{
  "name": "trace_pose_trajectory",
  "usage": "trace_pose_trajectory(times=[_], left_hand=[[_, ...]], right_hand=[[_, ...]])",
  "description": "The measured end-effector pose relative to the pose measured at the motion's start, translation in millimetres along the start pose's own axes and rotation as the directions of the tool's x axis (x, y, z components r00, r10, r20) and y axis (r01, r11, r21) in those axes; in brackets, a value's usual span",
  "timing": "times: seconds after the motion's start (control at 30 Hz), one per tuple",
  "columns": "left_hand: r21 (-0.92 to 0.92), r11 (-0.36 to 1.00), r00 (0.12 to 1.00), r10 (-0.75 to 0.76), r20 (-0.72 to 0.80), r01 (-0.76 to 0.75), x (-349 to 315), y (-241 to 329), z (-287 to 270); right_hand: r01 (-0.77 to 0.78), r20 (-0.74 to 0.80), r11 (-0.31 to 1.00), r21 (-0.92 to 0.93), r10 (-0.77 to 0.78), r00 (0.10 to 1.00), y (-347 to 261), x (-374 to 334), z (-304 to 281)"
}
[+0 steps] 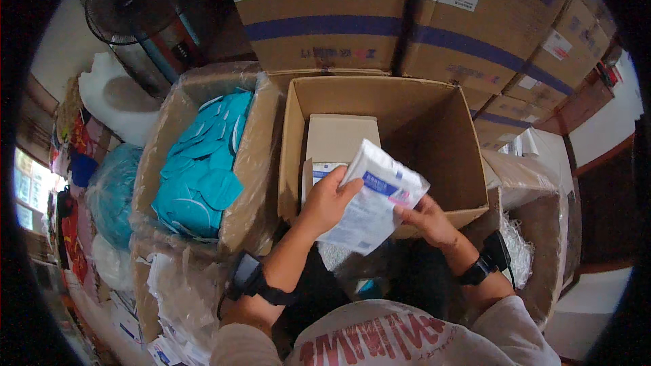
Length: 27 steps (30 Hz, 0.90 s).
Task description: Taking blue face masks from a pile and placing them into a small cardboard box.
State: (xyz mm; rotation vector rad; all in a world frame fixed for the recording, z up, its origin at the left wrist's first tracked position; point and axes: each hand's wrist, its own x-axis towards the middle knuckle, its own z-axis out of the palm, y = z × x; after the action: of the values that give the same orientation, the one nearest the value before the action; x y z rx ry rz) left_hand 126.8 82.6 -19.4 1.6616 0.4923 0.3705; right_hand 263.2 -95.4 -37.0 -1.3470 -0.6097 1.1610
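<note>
Both of my hands hold a stack of flat white plastic packets (373, 207) with blue and pink print, tilted above the near side of an open cardboard box (434, 88). My left hand (325, 200) is closed on the left edge, its thumb on top. On the lower right edge, my right hand (430, 220) grips with thumb and fingers. Behind the packets, a smaller open carton (342, 137) stands inside the box at its left side, its contents partly hidden by the packets and my left hand.
At the left, a plastic-lined box holds many teal face masks (203, 163). Large sealed cartons (325, 27) are stacked behind. An open box (542, 230) with white stringy material (519, 251) stands at right. A black fan (132, 0) is at back left.
</note>
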Motion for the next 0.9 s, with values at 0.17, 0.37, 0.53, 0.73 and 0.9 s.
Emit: trace_pose_trajectory(times=[0.17,0.37,0.53,0.73,0.9], left_hand=[[0.524,0.847,0.971,-0.038,0.235,-0.094,-65,23,-14],[0.69,0.662,0.854,-0.144,0.5,-0.292,-102,42,1],[0.48,0.859,0.849,-0.113,0.515,-0.177,-130,-12,3],[-0.072,0.994,0.948,-0.056,0.313,0.083,-170,-86,32],[-0.266,0.929,0.962,-0.217,0.165,0.256,-174,-125,20]], right_hand=[[0.262,0.11,0.937,-0.231,-0.242,0.964,-17,-30,23],[0.423,0.535,0.426,-0.799,0.184,0.825,-38,-42,60],[0.678,0.689,0.179,-0.713,0.0,0.725,-2,-54,70],[0.756,0.756,-0.138,-0.639,0.068,0.651,29,-62,85],[0.866,0.875,-0.124,-0.484,-0.073,0.478,13,-78,114]])
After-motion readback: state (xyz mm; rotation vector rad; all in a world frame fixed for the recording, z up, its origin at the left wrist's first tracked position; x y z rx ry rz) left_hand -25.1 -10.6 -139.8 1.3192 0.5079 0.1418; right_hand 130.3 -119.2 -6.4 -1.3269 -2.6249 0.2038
